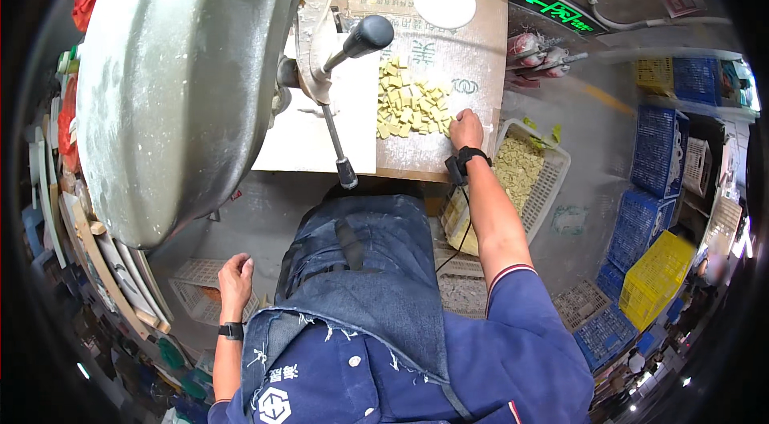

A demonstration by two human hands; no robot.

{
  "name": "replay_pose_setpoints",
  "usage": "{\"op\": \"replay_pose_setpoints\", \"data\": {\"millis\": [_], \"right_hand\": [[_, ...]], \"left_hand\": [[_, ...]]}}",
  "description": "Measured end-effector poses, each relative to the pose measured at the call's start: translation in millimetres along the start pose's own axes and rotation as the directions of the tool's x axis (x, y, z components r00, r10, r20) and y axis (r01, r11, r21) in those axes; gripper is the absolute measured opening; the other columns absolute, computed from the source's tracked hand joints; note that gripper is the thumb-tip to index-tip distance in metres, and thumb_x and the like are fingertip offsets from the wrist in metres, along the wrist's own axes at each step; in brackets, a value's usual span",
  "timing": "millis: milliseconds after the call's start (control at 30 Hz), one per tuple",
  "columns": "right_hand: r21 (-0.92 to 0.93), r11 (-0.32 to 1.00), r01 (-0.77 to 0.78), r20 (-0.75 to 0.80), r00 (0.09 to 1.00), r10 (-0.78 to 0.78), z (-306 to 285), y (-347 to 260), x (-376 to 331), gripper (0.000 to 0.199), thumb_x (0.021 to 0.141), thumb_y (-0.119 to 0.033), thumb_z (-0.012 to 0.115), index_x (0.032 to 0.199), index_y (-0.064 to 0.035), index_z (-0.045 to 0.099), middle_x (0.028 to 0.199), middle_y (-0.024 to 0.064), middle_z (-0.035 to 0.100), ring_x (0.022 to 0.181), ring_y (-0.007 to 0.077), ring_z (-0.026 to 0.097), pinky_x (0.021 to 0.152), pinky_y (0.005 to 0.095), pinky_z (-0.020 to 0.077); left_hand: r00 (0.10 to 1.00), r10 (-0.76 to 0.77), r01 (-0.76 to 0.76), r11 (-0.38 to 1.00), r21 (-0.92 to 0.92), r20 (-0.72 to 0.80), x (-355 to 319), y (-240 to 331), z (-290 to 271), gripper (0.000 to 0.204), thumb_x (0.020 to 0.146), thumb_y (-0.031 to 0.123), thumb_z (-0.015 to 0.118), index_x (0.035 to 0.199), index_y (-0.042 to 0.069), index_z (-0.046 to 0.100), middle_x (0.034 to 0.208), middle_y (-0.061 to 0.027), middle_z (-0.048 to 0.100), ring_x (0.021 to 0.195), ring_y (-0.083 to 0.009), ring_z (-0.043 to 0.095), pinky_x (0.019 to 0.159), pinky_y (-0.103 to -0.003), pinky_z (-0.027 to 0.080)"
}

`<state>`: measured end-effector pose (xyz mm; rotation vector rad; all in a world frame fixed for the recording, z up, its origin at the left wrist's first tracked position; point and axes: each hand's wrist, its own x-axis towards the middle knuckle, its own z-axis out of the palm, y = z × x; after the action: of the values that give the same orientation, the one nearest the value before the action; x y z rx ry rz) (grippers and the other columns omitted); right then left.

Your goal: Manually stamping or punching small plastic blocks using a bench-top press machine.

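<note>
Yellow-green pieces (410, 108) lie loosely heaped on the bench (489, 48), hemmed on the left by a metal machine (184, 88) and its black-knobbed levers (368, 36). At their right edge, the right hand's (466, 132) fingers seem curled; whether they grip one I cannot tell. The left hand (235, 280) hangs below, loosely half-open, empty. Bare bench stretches toward a white disc (444, 2); a filled crate (553, 184) sits beyond the right edge.

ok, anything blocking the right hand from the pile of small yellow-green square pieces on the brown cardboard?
Nothing visible: the right hand is at the right edge of the yellow-green pile. The metal lever with black knob is off to the pile's left, clear of that line.
</note>
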<state>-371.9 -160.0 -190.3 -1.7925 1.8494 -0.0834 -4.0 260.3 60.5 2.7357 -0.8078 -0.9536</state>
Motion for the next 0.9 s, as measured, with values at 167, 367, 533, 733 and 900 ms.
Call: {"op": "replay_pose_setpoints", "data": {"millis": [167, 367, 533, 733, 900], "right_hand": [[0.049, 0.996, 0.068, -0.002, 0.998, -0.068, -8.6, 1.2, -5.4, 0.018, 0.083, -0.014, 0.062, 0.097, -0.0025, 0.06, 0.098, 0.0207, 0.066, 0.094, 0.0392, 0.063, 0.08, 0.0481, 0.0496], [0.315, 0.942, 0.114, -0.151, 0.986, -0.069, -21.0, 6.3, -12.2, 0.023, 0.085, -0.014, 0.069, 0.1, -0.0014, 0.057, 0.085, 0.0128, 0.066, 0.072, 0.0241, 0.066, 0.066, 0.0362, 0.0515], [0.788, 0.615, 0.021, -0.028, 1.0, 0.002, -44.8, -9.5, -46.2, 0.023, 0.087, -0.007, 0.07, 0.104, -0.0007, 0.055, 0.086, 0.0057, 0.065, 0.076, 0.0111, 0.064, 0.065, 0.0257, 0.0513], [0.944, 0.327, 0.05, -0.042, 0.999, -0.033, -85.5, -56.9, -128.4, 0.019, 0.09, -0.001, 0.066, 0.105, -0.0021, 0.055, 0.089, 0.0071, 0.066, 0.076, 0.0141, 0.066, 0.073, 0.0272, 0.0535], [0.954, 0.289, 0.08, -0.064, 0.996, -0.062, -92.4, -81.6, -181.6, 0.02, 0.09, -0.001, 0.067, 0.106, -0.0023, 0.056, 0.09, 0.0056, 0.065, 0.077, 0.0125, 0.065, 0.072, 0.0257, 0.054]], "left_hand": [[0.998, 0.053, -0.053, 0.998, -0.029, 0.017, 12.1, 25.0, -1.4, 0.028, 0.09, 0.018, 0.063, 0.107, -0.004, 0.068, 0.094, -0.0202, 0.071, 0.086, -0.0286, 0.07, 0.079, -0.037, 0.054], [0.995, 0.093, -0.089, 0.993, -0.083, 0.043, 22.3, 35.0, -4.5, 0.027, 0.09, 0.017, 0.063, 0.107, -0.004, 0.068, 0.096, -0.0196, 0.071, 0.087, -0.0276, 0.07, 0.08, -0.036, 0.054], [0.975, 0.195, -0.181, 0.974, -0.134, 0.104, 31.7, 44.5, -7.1, 0.026, 0.09, 0.016, 0.063, 0.107, -0.003, 0.067, 0.092, -0.0161, 0.07, 0.08, -0.024, 0.067, 0.076, -0.034, 0.053], [0.906, 0.418, -0.402, 0.9, -0.165, 0.072, 46.9, 64.2, -14.4, 0.021, 0.088, 0.01, 0.065, 0.105, -0.002, 0.068, 0.087, -0.0134, 0.067, 0.073, -0.0216, 0.063, 0.07, -0.033, 0.051], [0.843, 0.532, -0.501, 0.83, -0.246, 0.076, 58.7, 71.6, -19.4, 0.021, 0.087, 0.009, 0.066, 0.106, -0.001, 0.068, 0.087, -0.0125, 0.067, 0.074, -0.0208, 0.064, 0.07, -0.032, 0.051]]}}
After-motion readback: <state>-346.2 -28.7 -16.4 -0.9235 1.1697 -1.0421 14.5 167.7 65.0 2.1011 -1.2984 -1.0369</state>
